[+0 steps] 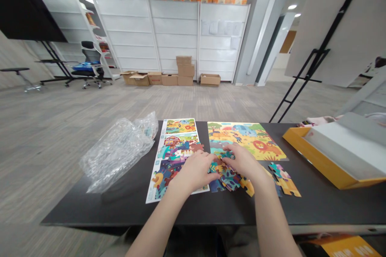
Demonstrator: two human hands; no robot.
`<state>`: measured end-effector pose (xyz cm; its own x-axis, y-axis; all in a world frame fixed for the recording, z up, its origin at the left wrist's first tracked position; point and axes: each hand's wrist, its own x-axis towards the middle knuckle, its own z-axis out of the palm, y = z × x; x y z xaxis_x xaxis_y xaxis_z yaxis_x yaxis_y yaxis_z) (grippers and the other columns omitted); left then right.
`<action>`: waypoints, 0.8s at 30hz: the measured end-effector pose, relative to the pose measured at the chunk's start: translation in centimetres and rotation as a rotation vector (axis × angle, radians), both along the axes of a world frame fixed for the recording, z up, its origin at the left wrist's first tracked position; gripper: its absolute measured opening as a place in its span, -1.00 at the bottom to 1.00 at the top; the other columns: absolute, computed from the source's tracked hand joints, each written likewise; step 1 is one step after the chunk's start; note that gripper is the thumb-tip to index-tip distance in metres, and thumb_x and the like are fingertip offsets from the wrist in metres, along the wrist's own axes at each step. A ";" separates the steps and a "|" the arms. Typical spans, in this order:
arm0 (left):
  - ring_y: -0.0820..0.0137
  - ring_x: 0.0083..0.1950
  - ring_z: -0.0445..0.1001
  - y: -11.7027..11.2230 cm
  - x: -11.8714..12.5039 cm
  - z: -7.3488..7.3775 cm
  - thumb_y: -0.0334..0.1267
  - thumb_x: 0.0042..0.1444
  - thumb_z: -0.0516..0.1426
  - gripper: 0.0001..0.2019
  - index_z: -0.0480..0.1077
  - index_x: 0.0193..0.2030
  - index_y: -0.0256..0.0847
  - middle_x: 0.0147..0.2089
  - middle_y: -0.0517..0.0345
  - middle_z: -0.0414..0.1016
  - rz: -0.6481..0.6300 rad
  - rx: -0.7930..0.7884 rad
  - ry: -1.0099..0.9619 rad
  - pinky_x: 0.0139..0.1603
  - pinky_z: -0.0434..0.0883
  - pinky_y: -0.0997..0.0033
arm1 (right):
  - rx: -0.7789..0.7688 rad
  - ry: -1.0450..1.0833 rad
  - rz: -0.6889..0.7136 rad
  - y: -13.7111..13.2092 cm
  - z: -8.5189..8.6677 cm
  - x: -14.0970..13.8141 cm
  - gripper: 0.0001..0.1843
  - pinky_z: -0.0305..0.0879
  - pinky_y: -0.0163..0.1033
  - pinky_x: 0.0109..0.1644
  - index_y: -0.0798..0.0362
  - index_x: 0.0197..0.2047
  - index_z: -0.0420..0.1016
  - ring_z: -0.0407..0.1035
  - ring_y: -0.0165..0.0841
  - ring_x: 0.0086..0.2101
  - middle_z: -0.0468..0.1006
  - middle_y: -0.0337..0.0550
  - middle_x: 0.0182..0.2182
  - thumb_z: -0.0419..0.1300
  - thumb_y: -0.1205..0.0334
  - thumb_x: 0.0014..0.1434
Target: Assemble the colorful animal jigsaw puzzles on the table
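A mixed heap of colourful jigsaw puzzle pieces (230, 180) lies on the black table in front of me. My left hand (196, 168) reaches in from the left, its thumb and fingers curled around pieces at the heap's near left. On the other side, my right hand (243, 160) has thumb and index finger closed on a teal-patterned piece (227, 155). A printed picture sheet (157, 168) with several scenes sits under and left of my left hand. Behind the heap rests a savanna animal picture board (256, 136). Several loose pieces (288, 184) lie right of my right forearm.
A crumpled clear plastic bag (117, 154) covers the left part of the table (126, 209). At the right stands an open yellow-edged box (316, 162) with a white inside. Cardboard boxes (170, 79) line the far shelves; a whiteboard stand (304, 76) is beyond the table.
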<state>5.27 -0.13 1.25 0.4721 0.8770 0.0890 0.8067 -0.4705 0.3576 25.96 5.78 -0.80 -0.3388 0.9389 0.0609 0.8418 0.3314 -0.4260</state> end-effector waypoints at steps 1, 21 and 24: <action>0.04 0.14 0.46 0.1 0.1 0.0 -0.05 0.14 0.30 -0.55 0.44 0.13 -0.17 0.06 -0.05 0.57 0.003 -0.008 0.011 0.15 0.40 0.10 | 0.001 0.008 -0.003 0.0 0.0 0.1 -0.66 0.34 -0.12 0.06 0.07 0.02 0.55 0.49 -0.13 -0.03 0.58 0.06 -0.02 0.28 0.27 0.15; 0.16 0.12 0.52 1.4 -1.4 -0.2 -0.23 0.10 0.32 -0.63 0.47 0.06 -0.11 0.10 0.09 0.58 -0.008 -0.076 -0.290 0.15 0.41 0.22 | 0.009 -0.007 -0.114 -0.1 0.6 0.9 -0.67 0.32 -0.12 0.09 0.13 0.05 0.55 0.46 -0.11 0.02 0.60 0.09 0.00 0.21 0.34 0.21; 0.14 0.16 0.50 1.5 -1.6 -0.2 -0.24 0.09 0.32 -0.61 0.45 0.07 -0.15 0.13 0.03 0.55 0.025 -0.058 -0.286 0.16 0.41 0.20 | 0.015 -0.010 -0.141 0.2 0.3 0.8 -0.69 0.30 -0.13 0.10 0.14 0.05 0.55 0.46 -0.11 0.03 0.59 0.10 0.01 0.20 0.31 0.24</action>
<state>3.69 1.35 1.01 0.4131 0.8957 0.1646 0.6805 -0.4237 0.5979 26.77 6.00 -0.50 -0.2045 0.9762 0.0727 0.8848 0.2161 -0.4129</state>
